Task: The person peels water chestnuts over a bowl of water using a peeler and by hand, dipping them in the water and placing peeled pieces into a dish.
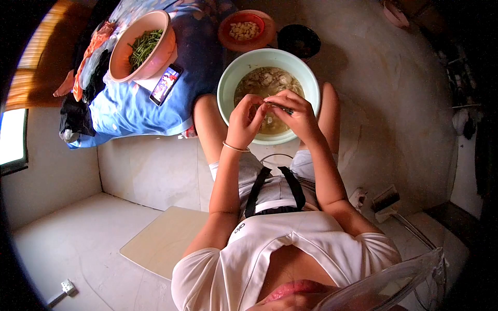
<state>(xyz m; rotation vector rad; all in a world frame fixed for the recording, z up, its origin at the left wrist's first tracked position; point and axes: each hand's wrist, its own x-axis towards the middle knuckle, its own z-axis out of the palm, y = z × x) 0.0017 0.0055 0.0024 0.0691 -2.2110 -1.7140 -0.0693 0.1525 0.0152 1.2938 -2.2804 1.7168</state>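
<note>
Both hands are at work above a pale green basin (226,85), located at the upper centre of the frame between the person's knees. The basin contains a cloudy liquid (270,124) with pale pieces (267,79) in it, partly hidden by the hands.

Right hand (295,113): fingers closed around a small dark tool (280,108), which points toward the other hand. The type of tool cannot be determined. Left hand (246,120): fingers curled, thumb and fingertips brought together near the tip of the tool. Whether a piece is gripped there cannot be told. The fingertips of the two hands meet or nearly meet. A light bracelet (236,147) is worn on the left wrist.

Upper left of the frame: a pink bowl (163,54) of green beans (143,47), tilted in view, stands over a blue cloth (129,116). A phone (166,85) with a lit screen lies just beside it.

Top centre: a red bowl (260,24) holding whitish pieces (244,31) sits within a wider orange-brown bowl (227,42). A dark bowl (298,41) is to its right, near the basin.

Lower right: a broom (386,197) is noted. Lower left: a beige board (166,238) lies on the floor (98,243).
</note>
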